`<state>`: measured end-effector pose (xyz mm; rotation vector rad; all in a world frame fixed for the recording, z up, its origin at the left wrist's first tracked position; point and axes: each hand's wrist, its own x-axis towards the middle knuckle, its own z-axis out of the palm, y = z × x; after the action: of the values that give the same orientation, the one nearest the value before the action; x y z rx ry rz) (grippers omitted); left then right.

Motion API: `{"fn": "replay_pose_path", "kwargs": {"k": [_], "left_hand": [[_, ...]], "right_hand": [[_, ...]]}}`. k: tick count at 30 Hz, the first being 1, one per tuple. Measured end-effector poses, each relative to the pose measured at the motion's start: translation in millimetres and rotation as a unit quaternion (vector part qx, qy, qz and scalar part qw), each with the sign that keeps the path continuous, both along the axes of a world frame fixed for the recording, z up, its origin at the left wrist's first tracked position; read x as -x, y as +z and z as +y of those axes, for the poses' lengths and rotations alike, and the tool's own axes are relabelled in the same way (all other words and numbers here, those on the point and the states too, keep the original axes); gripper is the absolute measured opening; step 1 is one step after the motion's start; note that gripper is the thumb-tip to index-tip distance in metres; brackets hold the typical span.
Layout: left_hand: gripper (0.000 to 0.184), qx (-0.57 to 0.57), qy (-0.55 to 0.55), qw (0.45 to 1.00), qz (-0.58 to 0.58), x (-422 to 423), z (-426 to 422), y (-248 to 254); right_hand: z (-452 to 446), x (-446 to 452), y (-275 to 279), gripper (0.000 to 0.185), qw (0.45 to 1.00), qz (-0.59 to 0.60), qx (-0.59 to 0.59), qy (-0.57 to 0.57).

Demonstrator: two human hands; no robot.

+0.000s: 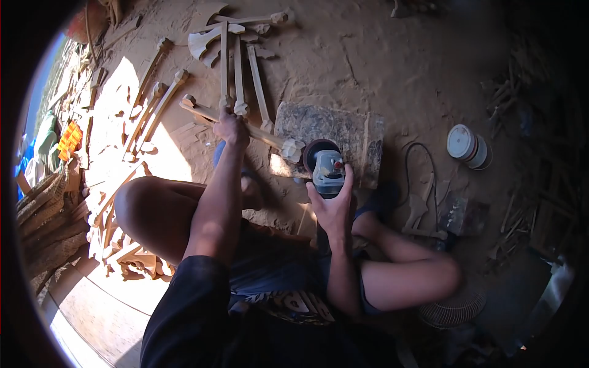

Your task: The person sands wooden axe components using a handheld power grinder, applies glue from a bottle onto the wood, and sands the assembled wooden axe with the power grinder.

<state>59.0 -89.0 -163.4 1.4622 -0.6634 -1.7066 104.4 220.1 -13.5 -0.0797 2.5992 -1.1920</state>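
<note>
My left hand (231, 129) is closed around a carved wooden piece (265, 135) with a long shaft and a knobbed end. My right hand (335, 207) grips an angle grinder (329, 172) with a red button on its grey head. The grinder's dark round disc (313, 151) is close to the knobbed end of the wood; whether they touch I cannot tell. Both lie over a worn, dusty board (325, 122) on the ground between my legs. My fingers hide part of the shaft and of the grinder's body.
Carved wooden axe shapes (205, 43) and several shafts (224, 67) lie ahead on the dirt floor. More wooden pieces (161, 110) lie in sunlight at left. A white-lidded tub (461, 142) stands right, near a dark cable (433, 168) and a wire fan guard (454, 311).
</note>
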Motion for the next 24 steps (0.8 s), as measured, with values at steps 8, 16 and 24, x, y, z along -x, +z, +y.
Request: {"fn": "replay_pose_path", "kwargs": {"k": [8,16,24], "left_hand": [[0.016,-0.012,-0.029,0.999,0.031,-0.1,-3.8,-12.8],[0.015,-0.032,-0.018,0.993,0.116,-24.0,-0.7,-27.4],[0.016,-0.03,-0.014,0.996,0.088,-17.0,4.1,-9.7]], "right_hand": [[15.4,7.7,-6.5,0.094,0.998,0.009,0.054,-0.02],[11.7,26.1,-22.3,0.091,0.996,0.019,0.085,0.01],[2.4,29.4,-12.0,0.092,0.994,-0.035,0.094,0.03]]}}
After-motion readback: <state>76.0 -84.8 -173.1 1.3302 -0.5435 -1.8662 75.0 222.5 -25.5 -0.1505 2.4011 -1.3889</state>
